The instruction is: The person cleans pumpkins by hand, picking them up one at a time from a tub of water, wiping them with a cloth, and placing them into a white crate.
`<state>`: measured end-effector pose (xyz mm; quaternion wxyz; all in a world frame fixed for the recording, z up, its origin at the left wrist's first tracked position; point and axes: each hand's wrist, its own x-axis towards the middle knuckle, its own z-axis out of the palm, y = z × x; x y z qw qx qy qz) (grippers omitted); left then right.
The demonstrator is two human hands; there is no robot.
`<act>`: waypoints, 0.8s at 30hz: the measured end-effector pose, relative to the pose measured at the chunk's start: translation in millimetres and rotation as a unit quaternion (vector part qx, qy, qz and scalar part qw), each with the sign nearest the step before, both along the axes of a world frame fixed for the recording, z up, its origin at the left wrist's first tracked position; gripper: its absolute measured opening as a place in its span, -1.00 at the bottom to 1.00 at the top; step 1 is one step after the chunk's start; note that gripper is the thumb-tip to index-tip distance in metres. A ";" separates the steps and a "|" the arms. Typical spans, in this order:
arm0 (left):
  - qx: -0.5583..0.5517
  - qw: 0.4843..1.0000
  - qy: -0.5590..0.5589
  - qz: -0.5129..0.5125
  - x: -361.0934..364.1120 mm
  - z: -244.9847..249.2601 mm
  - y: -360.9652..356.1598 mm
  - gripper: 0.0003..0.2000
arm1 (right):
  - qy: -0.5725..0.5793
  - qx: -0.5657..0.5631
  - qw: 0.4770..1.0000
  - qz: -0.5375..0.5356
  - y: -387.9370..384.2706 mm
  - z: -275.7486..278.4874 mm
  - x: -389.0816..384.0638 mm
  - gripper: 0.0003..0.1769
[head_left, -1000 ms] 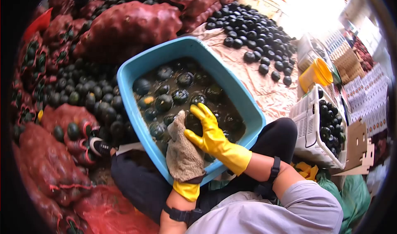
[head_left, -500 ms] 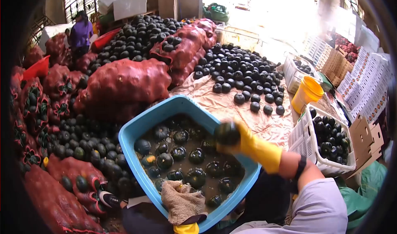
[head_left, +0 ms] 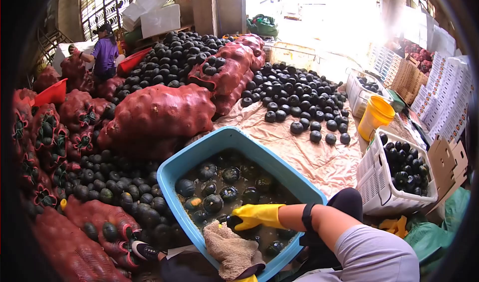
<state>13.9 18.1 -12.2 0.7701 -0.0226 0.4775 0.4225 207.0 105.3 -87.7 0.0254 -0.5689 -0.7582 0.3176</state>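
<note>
My R grip (head_left: 257, 216) pinching dark squash (head_left: 232, 221) over blue tub (head_left: 172, 192), L grip (head_left: 232, 256) under tan cloth (head_left: 223, 243), can't tell if spread.

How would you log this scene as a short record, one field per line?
Right hand: yellow-gloved, fingers and thumb around a dark squash
Left hand: covered by rough beige cloth; grip hidden
Container: blue tub, murky water, more squash
Left side: red mesh sacks, loose squash
Right side: yellow bucket, white crate holding squash
Background: another person, purple top
</note>
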 end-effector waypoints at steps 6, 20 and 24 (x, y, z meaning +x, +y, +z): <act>0.006 1.000 0.009 0.011 -8.4 6.3 12.4 -0.80 | -0.141 -0.026 0.984 -0.107 -13.6 -9.7 -46.6 -0.19; 0.089 0.987 0.054 0.125 -0.2 0.2 40.5 -0.64 | 0.365 -0.166 0.852 -0.336 -52.9 -96.8 53.8 -0.42; 0.255 0.966 0.046 0.006 13.5 -52.6 35.0 -0.62 | 0.451 0.007 0.854 -0.261 -97.0 38.9 24.0 -0.21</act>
